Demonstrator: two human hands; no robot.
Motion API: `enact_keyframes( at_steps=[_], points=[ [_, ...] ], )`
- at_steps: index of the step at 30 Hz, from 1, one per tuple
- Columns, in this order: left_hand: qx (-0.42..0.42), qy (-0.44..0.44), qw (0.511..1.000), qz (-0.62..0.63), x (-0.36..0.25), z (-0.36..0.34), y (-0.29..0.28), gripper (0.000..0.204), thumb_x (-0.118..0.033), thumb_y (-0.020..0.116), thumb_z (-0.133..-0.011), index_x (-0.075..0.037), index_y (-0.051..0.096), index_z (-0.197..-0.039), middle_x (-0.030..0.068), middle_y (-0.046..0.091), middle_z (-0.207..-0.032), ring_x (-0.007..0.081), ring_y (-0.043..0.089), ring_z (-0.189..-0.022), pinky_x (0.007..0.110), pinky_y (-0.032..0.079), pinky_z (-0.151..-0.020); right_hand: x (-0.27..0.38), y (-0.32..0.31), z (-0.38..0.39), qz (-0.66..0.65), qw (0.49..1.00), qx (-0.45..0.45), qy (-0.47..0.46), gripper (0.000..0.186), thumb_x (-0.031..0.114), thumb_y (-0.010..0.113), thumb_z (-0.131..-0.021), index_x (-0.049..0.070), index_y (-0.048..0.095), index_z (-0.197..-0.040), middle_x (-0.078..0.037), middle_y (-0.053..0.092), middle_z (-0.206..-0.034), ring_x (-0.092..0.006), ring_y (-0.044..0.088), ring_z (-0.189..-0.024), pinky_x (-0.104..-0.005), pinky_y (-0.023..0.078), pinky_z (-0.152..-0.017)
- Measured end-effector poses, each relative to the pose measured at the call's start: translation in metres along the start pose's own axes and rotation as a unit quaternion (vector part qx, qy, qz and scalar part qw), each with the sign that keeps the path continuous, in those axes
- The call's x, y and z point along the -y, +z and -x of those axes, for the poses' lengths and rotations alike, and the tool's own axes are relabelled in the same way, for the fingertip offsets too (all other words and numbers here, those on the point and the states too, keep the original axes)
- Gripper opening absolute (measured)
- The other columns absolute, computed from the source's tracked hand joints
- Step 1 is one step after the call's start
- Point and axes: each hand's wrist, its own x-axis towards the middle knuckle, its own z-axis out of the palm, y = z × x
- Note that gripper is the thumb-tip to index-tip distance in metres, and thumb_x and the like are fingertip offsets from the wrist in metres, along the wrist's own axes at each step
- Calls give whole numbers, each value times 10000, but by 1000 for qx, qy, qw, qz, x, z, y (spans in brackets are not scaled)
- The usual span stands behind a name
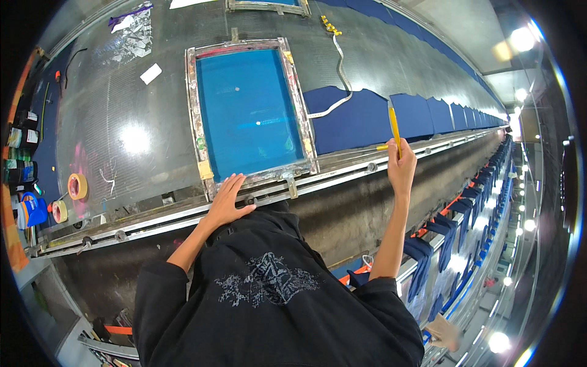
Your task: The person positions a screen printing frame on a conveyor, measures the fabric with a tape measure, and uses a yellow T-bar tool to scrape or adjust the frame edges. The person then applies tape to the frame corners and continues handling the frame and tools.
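Observation:
A screen-printing frame (191,116) with blue mesh lies on the long dark table. At its near edge, my left hand (227,203) rests with fingers stretched out and nothing held. To the right, my right hand (402,168) is closed around a slim yellow pen-shaped tool (394,122), whose pointed end faces away from me over the navy fabric pieces (348,125). Whether it is a pencil or a cutter I cannot tell. A white measuring tape (341,67) curves across the table and over the fabric to the frame's right side.
A metal rail (330,177) runs along the table's near edge. Tape rolls (77,186), dark jars (24,137) and a blue container (35,208) stand at left. A white card (150,74) lies beyond the frame. Navy garments (422,257) hang on a neighbouring table at right.

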Motion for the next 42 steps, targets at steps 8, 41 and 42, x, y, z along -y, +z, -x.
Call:
enact_keyframes(
  at_steps=[8,41,42],
  points=[
    [-4,-69,992,-105,-27,1,8,1311,-600,882,-693,-7,197,-1641,184,214,-1709,371,130,-1599,486,146,-1306,-183,59,-23,-50,986,108,119,348,303,610,-1040,-7,701,-912,-20,478,-601,-116,460,-596,-366,371,-558],
    [-62,-57,972,-220,-36,-9,22,1184,-152,952,-538,-31,340,-1544,191,452,-1446,402,423,-1381,513,323,-1231,-241,96,-8,-79,971,172,144,421,357,580,-1057,-17,600,-863,-37,458,-619,-139,417,-602,-382,345,-557],
    [-64,-55,973,-215,-36,-9,23,1189,-153,954,-536,-32,337,-1545,190,451,-1446,404,421,-1383,513,321,-1232,-243,90,-17,-99,968,155,169,421,354,581,-1054,-20,600,-863,-55,457,-617,-154,416,-598,-388,355,-562]
  ],
)
